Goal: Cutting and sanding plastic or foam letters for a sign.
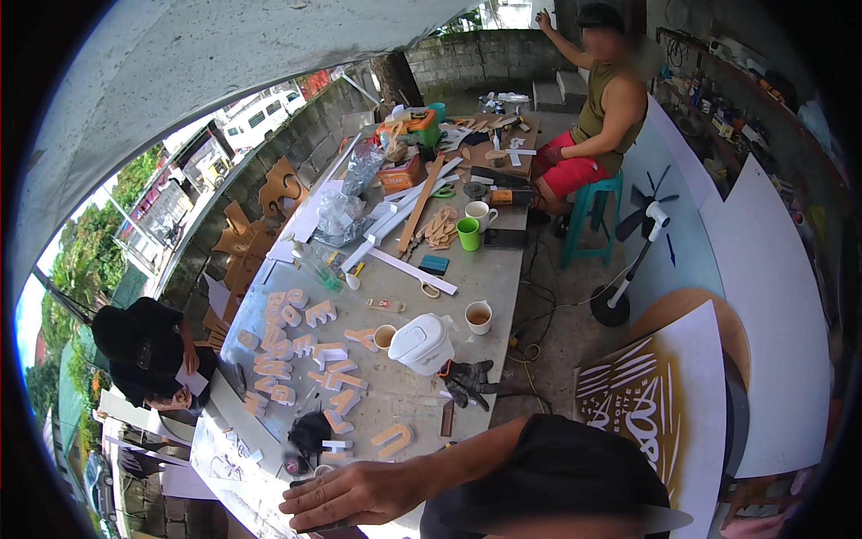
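Across the near end of the table stretches my right arm, coming out of a black sleeve. My right hand (346, 497) lies palm down, its fingers curled over a dark object (301, 482) mostly hidden beneath it, too covered to name. Just beyond the fingers sits a black bundle (311, 431). Cut-out block letters (392, 440) with tan faces and white sides stand close by, with several more in rows farther up the table. My left hand does not show.
A white lidded container (420, 346), a coffee cup (479, 316) and a dark glove (469, 382) lie beyond my arm. Two people work nearby: one at left holds a white piece (191, 380), another sits on a teal stool (588, 216). A fan (642, 220) stands right.
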The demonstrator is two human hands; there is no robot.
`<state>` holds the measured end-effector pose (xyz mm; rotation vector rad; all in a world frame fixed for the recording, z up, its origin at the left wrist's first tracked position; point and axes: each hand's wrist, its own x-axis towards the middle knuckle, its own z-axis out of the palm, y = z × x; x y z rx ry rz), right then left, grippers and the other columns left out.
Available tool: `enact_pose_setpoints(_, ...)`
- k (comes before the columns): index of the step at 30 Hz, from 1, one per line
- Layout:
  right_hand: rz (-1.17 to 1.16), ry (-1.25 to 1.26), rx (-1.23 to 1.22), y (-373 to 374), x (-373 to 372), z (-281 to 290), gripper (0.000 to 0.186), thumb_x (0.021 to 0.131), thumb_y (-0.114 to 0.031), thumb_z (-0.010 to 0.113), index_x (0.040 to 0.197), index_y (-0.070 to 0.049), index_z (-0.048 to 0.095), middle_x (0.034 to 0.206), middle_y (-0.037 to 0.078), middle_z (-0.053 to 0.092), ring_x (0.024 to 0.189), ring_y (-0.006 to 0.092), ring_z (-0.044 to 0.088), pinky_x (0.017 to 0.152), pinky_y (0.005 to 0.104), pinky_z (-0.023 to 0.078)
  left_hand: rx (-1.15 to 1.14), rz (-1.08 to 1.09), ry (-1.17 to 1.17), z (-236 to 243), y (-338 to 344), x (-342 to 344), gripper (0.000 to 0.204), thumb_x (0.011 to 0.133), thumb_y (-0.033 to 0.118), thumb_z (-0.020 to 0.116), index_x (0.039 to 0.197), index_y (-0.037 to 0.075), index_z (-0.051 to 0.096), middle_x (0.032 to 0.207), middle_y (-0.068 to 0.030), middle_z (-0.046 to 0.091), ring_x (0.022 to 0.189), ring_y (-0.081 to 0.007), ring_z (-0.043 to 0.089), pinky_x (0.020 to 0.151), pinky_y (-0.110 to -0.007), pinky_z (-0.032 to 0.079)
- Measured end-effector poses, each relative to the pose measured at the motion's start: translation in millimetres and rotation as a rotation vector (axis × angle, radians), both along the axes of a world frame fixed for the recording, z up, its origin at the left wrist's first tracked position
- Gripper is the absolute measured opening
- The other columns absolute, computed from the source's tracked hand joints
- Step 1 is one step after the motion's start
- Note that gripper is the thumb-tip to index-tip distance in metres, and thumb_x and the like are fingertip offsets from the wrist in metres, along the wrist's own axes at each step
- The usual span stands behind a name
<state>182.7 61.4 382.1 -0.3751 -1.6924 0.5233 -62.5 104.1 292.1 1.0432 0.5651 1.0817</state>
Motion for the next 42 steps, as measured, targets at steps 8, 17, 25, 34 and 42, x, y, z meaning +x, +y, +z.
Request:
enact_pose_setpoints(8,-0.11,-0.097,0.099,-9.0,-6.7,-2.8,0.053,0.084,0.001,0.069,0.135,-0.006,0.058,0.144,0.016,0.053,0.136,0.0319,0.048,0.111,0.0442,0.043,-0.07,-0.062,-0.132,18.9,-16.8,36.8,0.061,0.105,0.048,0.035,0.152,0.011,0.032,0.119,-0.0207,0.057,0.097,-0.0279,0.059,0.084,-0.042,0.052)
enact_pose_setpoints(17,-0.167,0.045,-0.078,-3.3,3.4,1.6,0.054,0.085,0.008,0.064,0.138,-0.002,0.055,0.146,0.017,0.05,0.139,0.0322,0.045,0.115,0.0426,0.038,-0.205,0.074,-0.227,59.7,-50.1,63.8,0.062,0.105,0.049,0.034,0.153,0.011,0.031,0.12,-0.0215,0.057,0.095,-0.0294,0.059,0.083,-0.042,0.051)
enact_pose_setpoints(25,-0.46,0.196,-0.387,-28.6,52.5,5.6,0.036,0.095,0.003,0.05,0.129,0.008,0.059,0.132,0.024,0.061,0.129,0.0312,0.056,0.109,0.0386,0.041,-0.263,-0.402,-0.661,96.6,-36.6,76.4,0.056,0.107,0.043,0.026,0.158,0.027,0.01,0.138,-0.0342,0.042,0.095,-0.0447,0.063,0.078,-0.05,0.055)
enact_pose_setpoints(34,-0.405,0.107,-0.487,-28.4,49.3,-18.2,0.037,0.105,-0.008,0.04,0.133,0.015,0.05,0.135,0.031,0.054,0.133,0.038,0.048,0.113,0.0467,0.039,-0.284,-0.348,-0.635,94.7,-47.1,70.7,0.059,0.105,0.048,0.023,0.157,0.021,0.013,0.131,-0.0369,0.046,0.084,-0.0405,0.066,0.064,-0.043,0.057)
enact_pose_setpoints(42,-0.431,-0.13,-0.268,-21.7,34.0,11.9,0.04,0.091,0.006,0.047,0.129,0.006,0.06,0.132,0.026,0.061,0.131,0.0376,0.054,0.111,0.0439,0.041,0.019,-0.279,-0.206,90.4,-41.8,63.8,0.081,0.1,0.061,0.038,0.153,0.002,0.024,0.136,-0.0204,0.049,0.097,-0.022,0.058,0.083,-0.033,0.049)
